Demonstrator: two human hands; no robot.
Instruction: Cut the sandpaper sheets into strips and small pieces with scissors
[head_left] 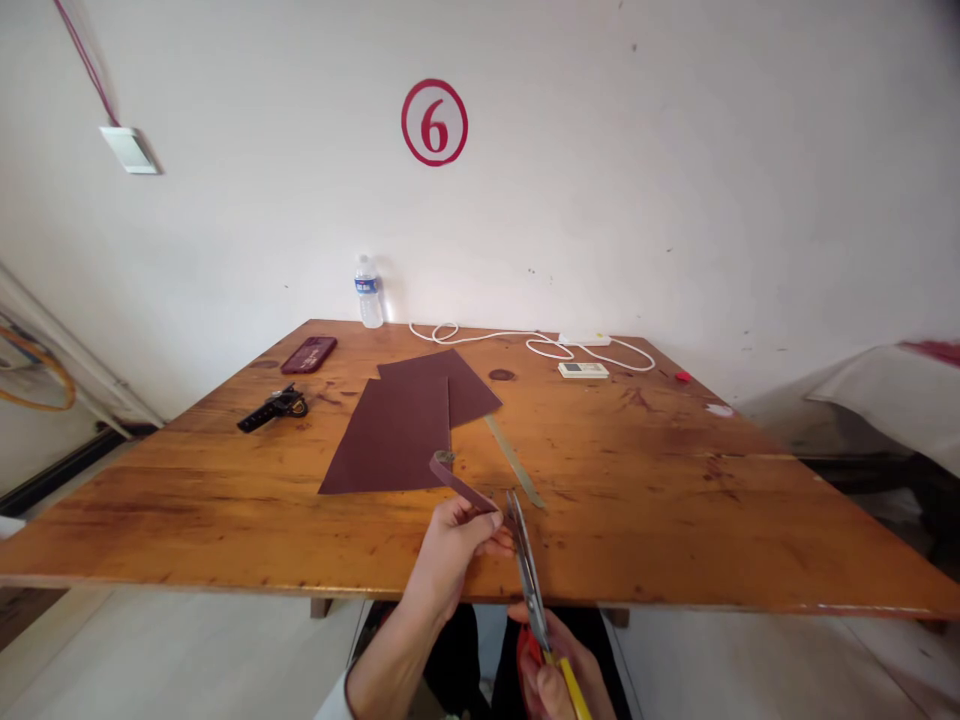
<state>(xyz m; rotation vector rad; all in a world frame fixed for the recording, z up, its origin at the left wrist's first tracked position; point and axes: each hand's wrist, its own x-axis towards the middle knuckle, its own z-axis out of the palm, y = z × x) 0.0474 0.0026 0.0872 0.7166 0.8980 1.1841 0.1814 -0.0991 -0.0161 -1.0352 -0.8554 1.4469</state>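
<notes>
Between the thumb and fingers of my left hand [454, 550] is a narrow dark-red strip [461, 487], its far end curling up over the table. My right hand [559, 665] grips a pair of scissors [527, 570] with red and yellow handles, blades pointing away from me. The blades lie just right of my left fingertips, close to the strip's near end; whether they touch it I cannot tell. Beyond my hands lie two overlapping dark-red sheets [397, 435]. A pale, thin strip [514, 460] rests on the wood to their right.
On the wooden table [225, 510] are a phone [309, 354], a black strap-like item [274, 407], a water bottle [367, 292], a white remote [583, 370] and a power strip [585, 340] with a looping white cable. A red scrap [682, 376] lies near the right edge.
</notes>
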